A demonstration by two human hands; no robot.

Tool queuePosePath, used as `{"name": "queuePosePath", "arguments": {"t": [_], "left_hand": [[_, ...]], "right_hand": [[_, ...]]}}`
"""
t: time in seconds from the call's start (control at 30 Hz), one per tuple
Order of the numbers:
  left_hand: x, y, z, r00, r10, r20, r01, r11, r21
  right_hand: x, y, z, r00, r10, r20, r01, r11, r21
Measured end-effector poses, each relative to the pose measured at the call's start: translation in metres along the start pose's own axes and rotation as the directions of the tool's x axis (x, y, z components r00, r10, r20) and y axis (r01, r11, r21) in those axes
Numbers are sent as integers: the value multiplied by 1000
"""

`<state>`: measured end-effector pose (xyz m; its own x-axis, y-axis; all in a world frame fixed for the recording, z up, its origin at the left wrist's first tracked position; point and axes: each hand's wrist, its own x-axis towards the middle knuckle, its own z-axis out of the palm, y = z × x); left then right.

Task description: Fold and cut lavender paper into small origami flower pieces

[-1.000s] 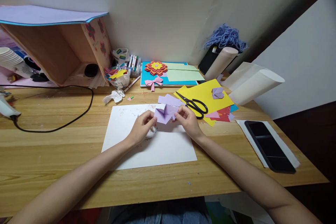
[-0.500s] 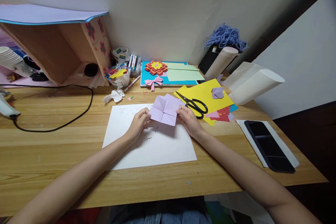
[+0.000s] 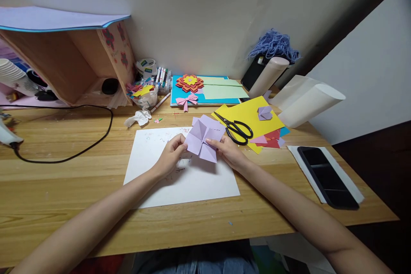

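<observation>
A creased piece of lilac paper point(image 3: 203, 132) is held up over a white sheet point(image 3: 192, 188) that lies on the desk. My left hand point(image 3: 172, 154) pinches its left edge between thumb and fingers. From the right, my right hand point(image 3: 229, 150) grips it, with the thumb laid across the front near the centre and the other fingers hidden behind. Fold lines cross at the paper's middle, and its flaps stand slightly away from each other. Black-handled scissors point(image 3: 237, 130) lie just beyond my right hand, partly on yellow paper point(image 3: 257, 111).
A small folded lilac piece point(image 3: 265, 113) sits on the yellow paper, beside coloured scraps point(image 3: 271, 140). At right is a phone point(image 3: 327, 177). Behind stand a layered paper flower point(image 3: 189, 82), markers point(image 3: 161, 76) and white rolls point(image 3: 316, 105). A black cable point(image 3: 67, 161) curves across the left.
My right hand has shifted inward, its thumb moving from the right edge to near the paper's centre. The lilac paper has tilted, and its folds have bent more.
</observation>
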<state>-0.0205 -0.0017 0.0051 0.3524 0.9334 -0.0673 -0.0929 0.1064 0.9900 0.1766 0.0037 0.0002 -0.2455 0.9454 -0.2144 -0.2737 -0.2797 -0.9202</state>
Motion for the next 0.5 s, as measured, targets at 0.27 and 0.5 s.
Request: {"name": "queuePosePath", "arguments": {"t": [0.27,0.5], "left_hand": [[2,0,-1,997,-21,-75,14,996,-88],[5,11,3,996,-89,-12,89,996,-4]], "right_hand": [[-2,-4,3,1000,1,-25,0,999,45],[-3,-1,-1,991,-125,-54,106,958,-267]]}}
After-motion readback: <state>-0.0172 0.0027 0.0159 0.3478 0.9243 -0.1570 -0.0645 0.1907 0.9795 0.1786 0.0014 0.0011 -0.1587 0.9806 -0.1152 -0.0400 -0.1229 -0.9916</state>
